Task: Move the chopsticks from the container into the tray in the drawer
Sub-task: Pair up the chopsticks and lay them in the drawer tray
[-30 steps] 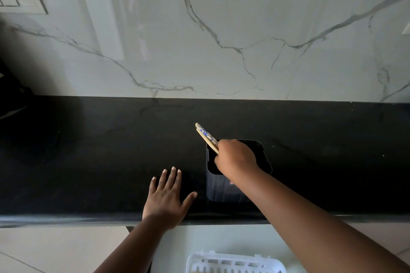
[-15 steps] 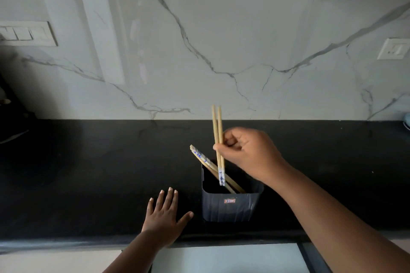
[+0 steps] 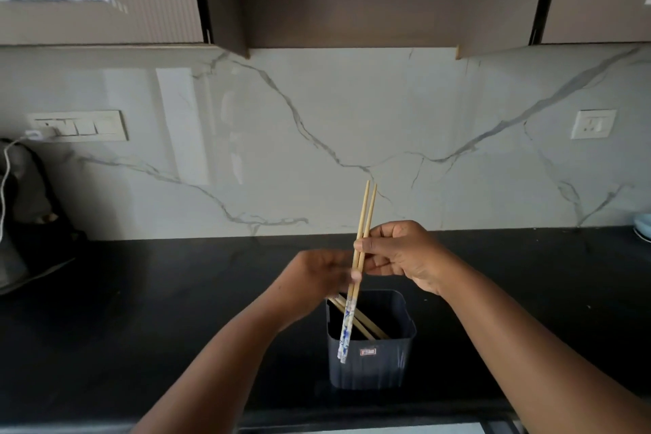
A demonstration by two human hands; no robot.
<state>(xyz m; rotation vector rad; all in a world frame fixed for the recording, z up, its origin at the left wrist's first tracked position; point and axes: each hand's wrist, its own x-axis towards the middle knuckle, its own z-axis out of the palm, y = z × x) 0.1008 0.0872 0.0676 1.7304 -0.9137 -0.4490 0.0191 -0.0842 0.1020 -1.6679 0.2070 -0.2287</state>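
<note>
Pinched in the right hand (image 3: 405,254), a pair of pale wooden chopsticks (image 3: 356,271) has been lifted above the dark ribbed plastic container (image 3: 370,359); the blurred left hand (image 3: 317,275), raised from the counter, meets it at nine o'clock, grip uncertain.

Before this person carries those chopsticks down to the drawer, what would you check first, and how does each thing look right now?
1. Held pair of chopsticks pinched in the right hand: ok.
2. Pair lifted out of the container: ok, though the patterned ends overlap its front from this view.
3. Left hand also gripping the pair: cannot tell, it is blurred.
4. Container emptied: not ok, remaining chopsticks lean inside.
5. Container upright on the counter: ok.
6. Drawer open, tray ready: cannot tell, out of view.
</note>
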